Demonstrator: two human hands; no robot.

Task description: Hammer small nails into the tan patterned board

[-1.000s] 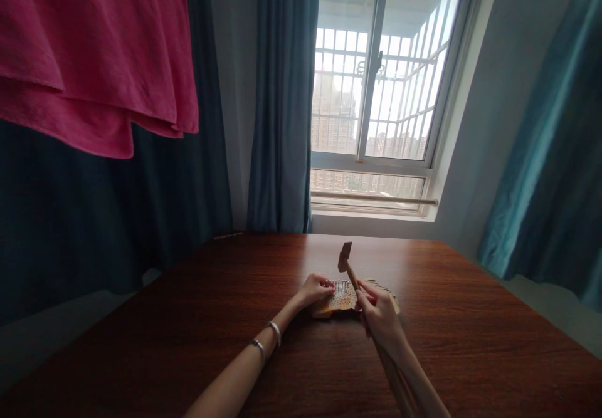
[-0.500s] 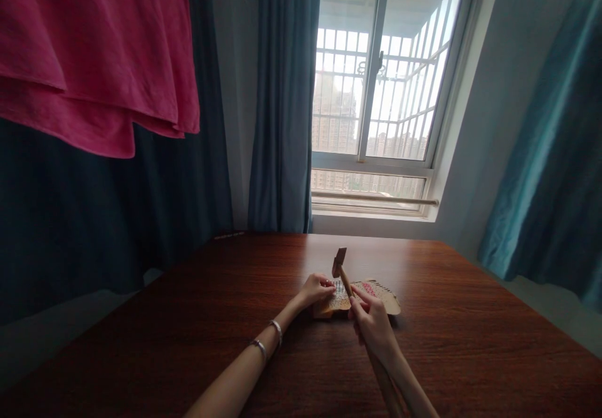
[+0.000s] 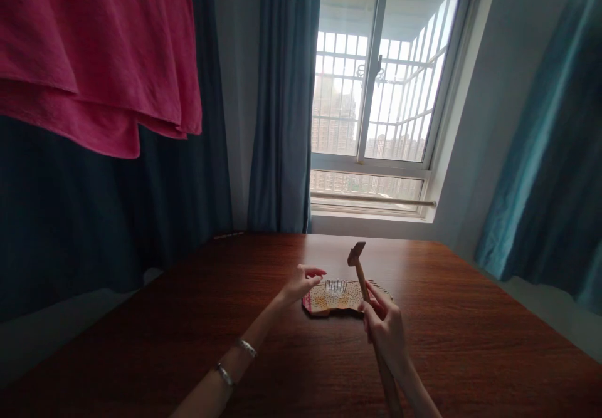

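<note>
- Right hand [image 3: 384,325], shifted rightward, is closed around the hammer [image 3: 362,279].
- Left hand [image 3: 298,283], withdrawn from the nails [image 3: 336,286], half-open, apparently holding nothing; nails now stand unheld.
- Spotted board [image 3: 339,303] beneath them lies short of the counter's [image 3: 256,274] far edge.

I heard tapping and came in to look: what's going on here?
A person sits or stands at a wooden table. The right hand grips a hammer by its handle, with the head raised clear of a cluster of upright nails on a spotted board. The left hand is by the board's left end, its fingers off the nails; whether it touches the board is hard to tell.
</note>
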